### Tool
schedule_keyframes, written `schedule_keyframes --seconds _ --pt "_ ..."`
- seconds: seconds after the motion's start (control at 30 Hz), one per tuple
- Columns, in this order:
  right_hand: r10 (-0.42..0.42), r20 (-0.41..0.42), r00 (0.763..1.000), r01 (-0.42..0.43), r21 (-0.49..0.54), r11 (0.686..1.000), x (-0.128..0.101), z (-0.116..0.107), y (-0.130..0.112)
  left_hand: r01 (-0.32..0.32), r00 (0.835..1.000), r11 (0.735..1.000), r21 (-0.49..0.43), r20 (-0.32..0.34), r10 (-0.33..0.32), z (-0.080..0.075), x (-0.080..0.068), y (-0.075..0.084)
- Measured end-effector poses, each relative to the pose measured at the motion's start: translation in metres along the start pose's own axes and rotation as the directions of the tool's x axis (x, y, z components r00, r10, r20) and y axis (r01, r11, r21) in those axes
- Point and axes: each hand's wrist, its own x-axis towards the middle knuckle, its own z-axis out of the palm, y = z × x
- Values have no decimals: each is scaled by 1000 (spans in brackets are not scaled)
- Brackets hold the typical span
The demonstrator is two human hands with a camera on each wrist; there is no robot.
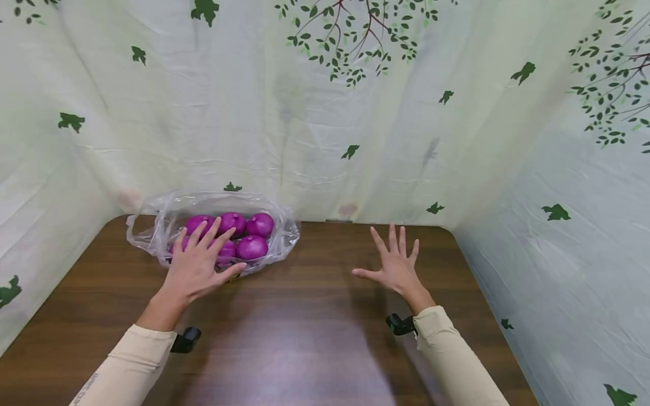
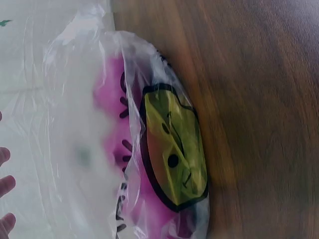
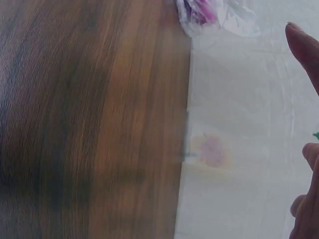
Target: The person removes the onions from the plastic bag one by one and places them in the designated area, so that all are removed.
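Both hands hold nothing, and all the fingers are spread out wide. From the head camera, the left hand (image 1: pixel 195 268) is over the near edge of the plastic bag (image 1: pixel 152 228), with fingertips over the purple onions (image 1: pixel 252 247) inside; I cannot tell if it is touching. I can count about 5 onions. The bag lies at the back left of the brown table (image 1: pixel 315 338), long side going left to right. The right hand (image 1: pixel 396 268) is flat and open above the bare wood, well apart from the bag, so the left hand is much nearer to it. From the left wrist camera, the bag (image 2: pixel 75 149) is very close, with a yellow-green picture (image 2: pixel 174 149) printed on it and pink shapes behind the plastic, and some fingertips (image 2: pixel 5 186) peek in at the edge. From the right wrist camera, the straight fingers (image 3: pixel 304 50) show by the white cloth (image 3: pixel 239 124), and the bag (image 3: pixel 209 15) is far off in a corner of the picture.
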Motion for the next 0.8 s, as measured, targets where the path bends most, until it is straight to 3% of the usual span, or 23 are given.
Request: schedule_keyframes --seconds 0.2,0.43,0.63,0.8 --pt "12 -7 1000 -12 32 999 -3 -1 2 10 999 1000 -15 -33 -10 -1 -1 -5" --pt "-16 -34 999 18 83 996 3 -1 -6 97 994 993 -60 -52 -100 -11 -8 -19" --pt "-10 -53 999 19 163 986 5 0 -16 195 978 975 -109 -50 -201 -17 -21 -35" --pt "-45 -94 995 64 210 976 13 2 -27 267 956 950 -160 -80 -282 -22 -30 -50"
